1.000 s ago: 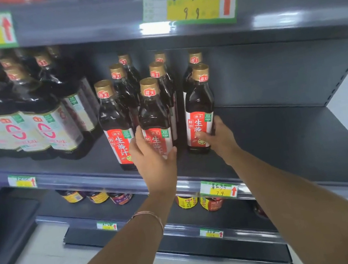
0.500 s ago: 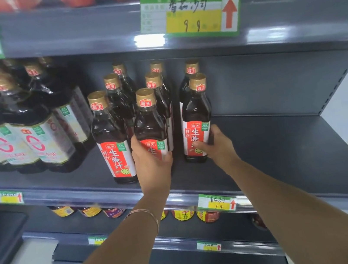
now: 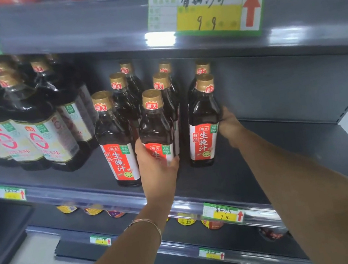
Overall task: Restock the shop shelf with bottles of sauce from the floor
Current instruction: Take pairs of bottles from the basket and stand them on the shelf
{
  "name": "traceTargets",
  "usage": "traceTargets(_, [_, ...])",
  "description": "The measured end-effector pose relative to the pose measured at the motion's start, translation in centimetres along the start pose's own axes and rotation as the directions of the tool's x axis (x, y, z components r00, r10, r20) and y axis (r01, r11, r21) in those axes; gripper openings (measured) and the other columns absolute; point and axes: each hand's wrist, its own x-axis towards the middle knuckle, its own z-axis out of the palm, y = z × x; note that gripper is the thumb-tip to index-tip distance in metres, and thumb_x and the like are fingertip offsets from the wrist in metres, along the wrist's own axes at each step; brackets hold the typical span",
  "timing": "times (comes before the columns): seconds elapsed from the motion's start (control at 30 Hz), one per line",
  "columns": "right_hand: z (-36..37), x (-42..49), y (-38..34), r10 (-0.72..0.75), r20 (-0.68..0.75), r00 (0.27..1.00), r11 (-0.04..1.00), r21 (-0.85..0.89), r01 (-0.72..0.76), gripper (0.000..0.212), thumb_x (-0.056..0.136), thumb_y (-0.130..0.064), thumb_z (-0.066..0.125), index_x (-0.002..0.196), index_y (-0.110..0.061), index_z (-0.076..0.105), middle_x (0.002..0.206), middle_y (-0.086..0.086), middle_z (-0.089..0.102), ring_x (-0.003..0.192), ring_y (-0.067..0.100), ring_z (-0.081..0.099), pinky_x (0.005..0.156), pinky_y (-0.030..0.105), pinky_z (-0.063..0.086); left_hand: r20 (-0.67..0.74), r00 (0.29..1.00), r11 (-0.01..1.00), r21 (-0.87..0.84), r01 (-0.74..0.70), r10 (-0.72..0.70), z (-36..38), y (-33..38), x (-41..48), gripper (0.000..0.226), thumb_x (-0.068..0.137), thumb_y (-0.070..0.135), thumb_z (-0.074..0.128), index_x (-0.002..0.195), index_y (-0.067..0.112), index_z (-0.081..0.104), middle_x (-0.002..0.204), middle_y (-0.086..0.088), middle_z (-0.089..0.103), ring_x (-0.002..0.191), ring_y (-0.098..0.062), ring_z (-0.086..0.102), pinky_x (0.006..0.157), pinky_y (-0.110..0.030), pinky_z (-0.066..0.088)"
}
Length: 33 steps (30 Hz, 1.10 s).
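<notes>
The left hand [image 3: 158, 168] gripped the middle front bottle [image 3: 156, 125] low on its body. The fingers were curled round its red label, and the thumb lay on the right side of the label. That bottle of dark sauce stood upright on the shelf [image 3: 286, 155], a short way back from the front edge. A thin bracelet [image 3: 147, 221] circled the left wrist.

The right hand [image 3: 231, 122] lay against the right side of the right front bottle [image 3: 203, 124], level with the top of its label. Its fingers reached behind the glass and were hidden, so I cannot tell whether they gripped the bottle or only touched it. This bottle also stood upright, just beside the middle one with a narrow gap between them.

The left front bottle [image 3: 115, 141] stood just beside the left hand, nearest the front edge. More bottles of the same gold-capped kind stood in rows behind these three, toward the back wall. The right half of the shelf lay bare.

At the left end stood larger dark bottles [image 3: 39, 135] with pale labels, packed close together. A green and yellow price tag [image 3: 223, 214] hung on the front edge below the right forearm. A bigger tag with a red arrow [image 3: 206, 10] sat on the edge of the shelf above. Jar lids [image 3: 187, 221] showed on the lower shelf.
</notes>
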Motion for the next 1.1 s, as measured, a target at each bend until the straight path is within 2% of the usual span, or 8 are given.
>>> traceTargets(0.13, [0.4,0.2,0.5,0.094,0.054,0.994,0.986,0.132,-0.1,0.019,0.098,-0.019,0.045,0.113,-0.013,0.057,0.082,0.002,0.064,0.074,0.019,0.061,0.077,0.038,0.053,0.001,1.0,1.0,-0.003,-0.002,0.002,0.1,-0.2,0.0,0.065,0.068,0.0,0.074,0.111,0.032,0.037,0.092,0.025,0.05,0.087,0.012,0.055,0.074,-0.001,0.042])
traceTargets(0.27, [0.6,0.1,0.7,0.112,0.004,0.994,0.977,0.183,-0.111,0.024,0.099,-0.019,0.043,0.12,-0.016,0.053,0.085,0.003,0.066,0.08,0.024,0.066,0.081,0.044,0.057,0.001,1.0,1.0,0.009,-0.02,0.02,0.2,-0.4,0.1,0.065,0.069,-0.001,0.073,0.111,0.033,0.036,0.094,0.023,0.051,0.09,0.006,0.056,0.077,-0.005,0.043])
traceTargets(0.57, [0.1,-0.1,0.5,0.109,0.03,0.994,0.989,0.101,-0.111,0.028,0.096,-0.014,0.048,0.124,-0.017,0.049,0.106,0.008,0.068,0.096,0.027,0.067,0.082,0.045,0.057,0.004,0.999,0.999,0.024,-0.047,0.047,0.3,-0.5,0.1,0.066,0.07,-0.003,0.073,0.119,0.024,0.038,0.094,0.024,0.049,0.084,0.024,0.05,0.071,0.008,0.036])
traceTargets(0.7, [-0.1,-1.1,1.5,0.118,0.045,0.992,0.989,0.087,-0.122,0.033,0.09,-0.015,0.052,0.122,-0.022,0.046,0.117,0.007,0.063,0.105,0.026,0.062,0.09,0.046,0.053,0.012,0.999,0.999,0.023,-0.03,0.03,0.2,-0.3,0.0,0.071,0.069,-0.002,0.074,0.126,0.02,0.037,0.1,0.015,0.052,0.091,0.006,0.056,0.074,0.007,0.038])
traceTargets(0.77, [-0.2,-2.2,2.4,0.04,-0.065,0.997,0.999,-0.013,-0.041,0.024,0.086,-0.009,0.05,0.106,-0.021,0.048,0.113,0.004,0.061,0.098,0.02,0.059,0.081,0.034,0.051,0.013,1.0,1.0,0.029,-0.009,0.008,0.2,0.0,-0.1,0.072,0.069,-0.001,0.074,0.127,0.019,0.036,0.099,0.015,0.052,0.091,-0.003,0.056,0.077,0.002,0.042])
traceTargets(0.83, [-0.1,-3.6,2.7,-0.029,-0.053,0.998,0.994,-0.106,0.023,0.022,0.084,-0.003,0.051,0.102,-0.017,0.053,0.099,-0.002,0.061,0.089,0.013,0.058,0.069,0.024,0.045,0.02,1.0,1.0,0.025,0.011,-0.012,0.2,0.3,-0.1,0.074,0.069,-0.001,0.075,0.127,0.02,0.034,0.105,0.008,0.055,0.098,-0.01,0.057,0.085,-0.012,0.044])
traceTargets(0.97, [0.3,-5.7,2.5,0.047,0.234,0.971,0.997,-0.075,-0.03,0.051,0.083,0.007,0.055,0.128,-0.017,0.048,0.11,-0.001,0.062,0.109,0.019,0.059,0.094,0.035,0.049,0.022,0.998,0.998,0.027,0.057,-0.058,0.2,0.9,-0.3,0.078,0.069,-0.003,0.075,0.13,0.018,0.031,0.111,0.001,0.053,0.1,-0.014,0.054,0.089,-0.023,0.041])
traceTargets(1.1, [0.2,-6.8,2.4,-0.017,0.164,0.986,0.998,-0.053,0.026,0.056,0.077,-0.008,0.074,0.126,-0.012,0.048,0.119,0.007,0.064,0.11,0.022,0.06,0.095,0.032,0.046,0.008,0.997,0.996,0.038,0.081,-0.081,0.4,1.5,-0.4,0.075,0.07,-0.003,0.074,0.13,0.013,0.032,0.11,-0.001,0.051,0.097,-0.013,0.051,0.085,-0.017,0.04])
